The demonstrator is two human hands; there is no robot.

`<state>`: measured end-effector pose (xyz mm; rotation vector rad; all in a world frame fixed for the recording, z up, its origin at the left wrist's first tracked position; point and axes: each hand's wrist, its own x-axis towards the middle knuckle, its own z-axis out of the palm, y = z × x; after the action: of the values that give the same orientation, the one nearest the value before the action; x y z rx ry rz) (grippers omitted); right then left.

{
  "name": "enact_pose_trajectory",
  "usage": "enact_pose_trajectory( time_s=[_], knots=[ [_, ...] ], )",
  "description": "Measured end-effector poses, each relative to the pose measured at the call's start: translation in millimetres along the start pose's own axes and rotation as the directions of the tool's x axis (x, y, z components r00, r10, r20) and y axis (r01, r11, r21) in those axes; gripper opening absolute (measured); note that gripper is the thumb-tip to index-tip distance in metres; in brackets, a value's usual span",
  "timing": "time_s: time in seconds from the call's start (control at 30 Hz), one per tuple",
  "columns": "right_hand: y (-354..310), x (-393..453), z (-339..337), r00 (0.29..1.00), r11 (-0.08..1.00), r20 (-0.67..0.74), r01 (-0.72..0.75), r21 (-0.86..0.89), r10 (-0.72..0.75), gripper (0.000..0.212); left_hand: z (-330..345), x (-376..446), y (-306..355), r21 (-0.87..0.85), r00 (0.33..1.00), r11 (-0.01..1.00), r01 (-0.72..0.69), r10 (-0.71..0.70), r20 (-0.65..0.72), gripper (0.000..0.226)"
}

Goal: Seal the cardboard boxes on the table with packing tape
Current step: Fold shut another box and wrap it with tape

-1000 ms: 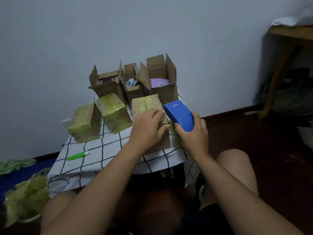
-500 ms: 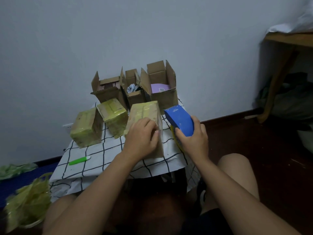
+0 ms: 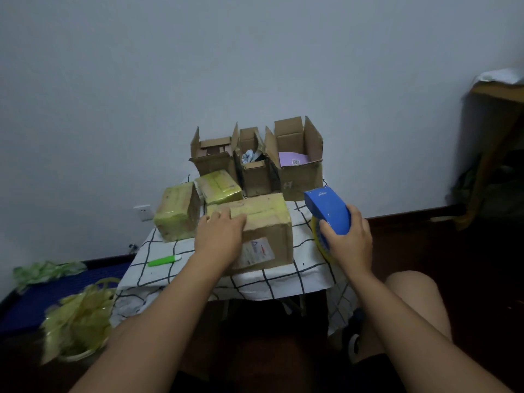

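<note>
The box in hand [image 3: 255, 231], closed and partly banded in yellowish tape, lies on the tabletop [image 3: 286, 275] near its front edge, with its long axis running left to right across the view and a printed label on the face toward the person; the left hand [image 3: 219, 236] rests on its top left portion, fingers [image 3: 211, 219] laid fairly flat and pressing down, not curled round any edge so far as can be seen; the right hand [image 3: 347, 242] is clenched on the blue tape dispenser [image 3: 327, 212], which is held just beside the right end of the box, apart from it, nose pointing up and away, the yellow roll showing beneath the palm. Judgement: the dispenser is the nearer tool to the untaped right end, and the next strip would most readily be laid from the right, along or across the long axis, while the left hand steadies the box against sliding on the cloth. Two boxes already wrapped in tape [image 3: 177, 215] [image 3: 219, 188] stand to the left and behind; three open boxes [image 3: 214, 160] [image 3: 255, 171] [image 3: 300, 171] stand in a row at the rear with flaps up, not yet sealed; a green pen-like item [image 3: 164, 261] lies near the front left of the tabletop, well apart from both hands.
</note>
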<state>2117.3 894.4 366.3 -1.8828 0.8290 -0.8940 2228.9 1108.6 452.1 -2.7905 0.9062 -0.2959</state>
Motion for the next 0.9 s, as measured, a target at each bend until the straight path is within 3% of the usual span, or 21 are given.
enact_pose_trajectory(
  time_s=[0.07,0.13,0.23,0.47,0.57,0.73,0.9],
  knots=[
    [-2,0,1,1.0,1.0,-0.003,0.0,-0.003,0.0,0.061,3,2,2,-0.123,1.0,0.992,-0.004,0.002,-0.021,0.062],
    [-2,1,1,1.0,1.0,-0.007,0.001,-0.009,-0.001,0.061,5,4,17,-0.318,0.985,0.936,-0.153,0.118,-0.126,0.064],
    [-2,2,2,1.0,1.0,-0.011,0.002,-0.028,-0.003,0.061,7,12,40,-0.359,0.936,0.874,-0.327,0.247,-0.251,0.052],
    [3,2,2,1.0,1.0,-0.003,0.006,-0.02,-0.006,0.061,9,27,51,-0.271,0.934,0.908,-0.319,0.252,-0.255,0.028],
    [4,2,2,1.0,1.0,-0.002,0.016,-0.008,-0.016,0.061,12,21,51,-0.336,0.94,0.895,-0.294,0.208,-0.271,0.027],
    [7,3,2,1.0,1.0,-0.001,0.023,0.001,-0.023,0.062,10,24,63,-0.524,0.974,0.845,-0.103,-0.021,-0.225,0.04],
    [8,2,2,1.0,1.0,-0.012,0.029,-0.005,-0.029,0.063,11,23,68,-0.586,0.972,0.806,-0.083,-0.063,-0.225,0.028]
  ],
)
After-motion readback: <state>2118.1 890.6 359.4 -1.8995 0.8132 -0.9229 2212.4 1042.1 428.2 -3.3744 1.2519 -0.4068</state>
